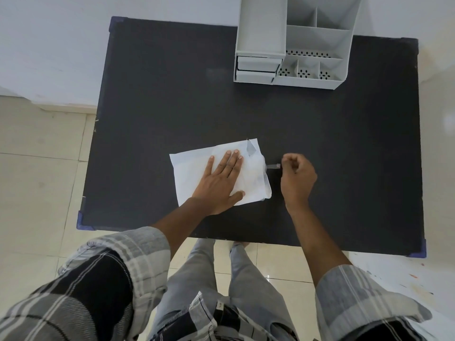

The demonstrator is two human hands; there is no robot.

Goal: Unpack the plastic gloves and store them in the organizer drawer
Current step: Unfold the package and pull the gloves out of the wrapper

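Your left hand point(220, 182) lies flat, fingers spread, pinning the packet point(197, 168) mid-table point(147, 94). Just right of the packet, your right hand point(296, 177) pinches a clear strip point(273, 166) at its torn end — gloves look not yet out. Beyond the packet lies bare table, then the organizer point(293, 45) at the far edge — drawers point(257, 67) seemingly shut.

Home room: tiled floor point(37, 188), plain wall point(61, 45), black table point(172, 107).
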